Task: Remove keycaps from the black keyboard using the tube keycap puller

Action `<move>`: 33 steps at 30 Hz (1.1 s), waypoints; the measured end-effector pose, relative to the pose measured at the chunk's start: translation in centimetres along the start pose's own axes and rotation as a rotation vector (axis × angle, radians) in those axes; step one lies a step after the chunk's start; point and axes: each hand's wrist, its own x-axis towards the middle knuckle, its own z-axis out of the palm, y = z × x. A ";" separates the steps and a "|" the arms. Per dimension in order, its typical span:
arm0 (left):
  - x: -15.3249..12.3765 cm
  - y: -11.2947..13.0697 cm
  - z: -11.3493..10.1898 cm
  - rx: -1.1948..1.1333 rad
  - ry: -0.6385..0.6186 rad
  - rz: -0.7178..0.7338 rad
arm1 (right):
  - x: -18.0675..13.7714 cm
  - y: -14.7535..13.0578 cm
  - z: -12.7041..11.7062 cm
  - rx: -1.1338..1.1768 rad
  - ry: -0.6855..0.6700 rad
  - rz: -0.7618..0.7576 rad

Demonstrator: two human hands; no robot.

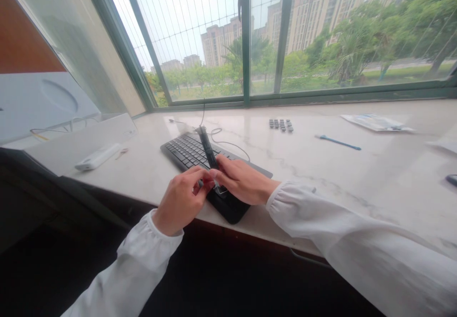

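Observation:
A black keyboard [189,150] lies aslant on the pale marble-patterned sill, its near right end at the front edge. Over it, my right hand [244,176] is closed around a slim black bar-shaped object [207,148] that tilts up and away; its exact kind is unclear. My left hand [182,195] has thumb and fingers pinched together against the right fingertips, at the object's lower end. Whatever the left fingers hold is too small and hidden to name. A thin, shiny clear or wire-like bit [222,192] shows just below the fingertips.
Several loose dark keycaps [281,125] sit in rows behind the keyboard. Farther right are a blue stick-like tool [341,142] and a clear plastic packet [376,122]. A cable [232,143] curls behind the keyboard. To the left are a white elongated device [98,157], keys [122,153] and a white box [85,141].

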 end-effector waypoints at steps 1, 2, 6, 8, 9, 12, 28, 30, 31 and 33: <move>-0.1 0.0 0.2 -0.007 0.019 0.004 | 0.0 0.0 0.0 -0.003 -0.001 0.004; -0.2 0.1 0.3 -0.006 0.044 0.005 | 0.0 0.0 0.0 -0.006 -0.004 0.006; -0.7 0.4 0.9 0.013 0.127 0.009 | 0.1 0.0 -0.1 0.010 -0.014 0.012; -0.9 0.4 1.1 0.010 0.133 0.008 | 0.2 0.0 -0.1 0.033 -0.022 0.020; -0.9 0.3 1.2 0.006 0.133 0.006 | 0.2 0.0 -0.1 0.043 -0.025 0.023; -1.0 0.2 1.2 -0.002 0.128 -0.003 | 0.2 0.1 -0.1 0.056 -0.032 0.022; -2.5 0.5 0.9 0.059 0.129 -0.064 | 0.1 0.2 -0.2 0.021 -0.063 -0.003; -2.6 0.8 0.8 0.084 0.152 -0.064 | 0.1 0.2 -0.3 0.008 -0.064 -0.021; -2.7 0.9 0.8 0.093 0.161 -0.064 | 0.1 0.2 -0.3 -0.001 -0.064 -0.029; -2.9 1.1 0.7 0.106 0.171 -0.065 | 0.1 0.2 -0.2 -0.022 -0.064 -0.041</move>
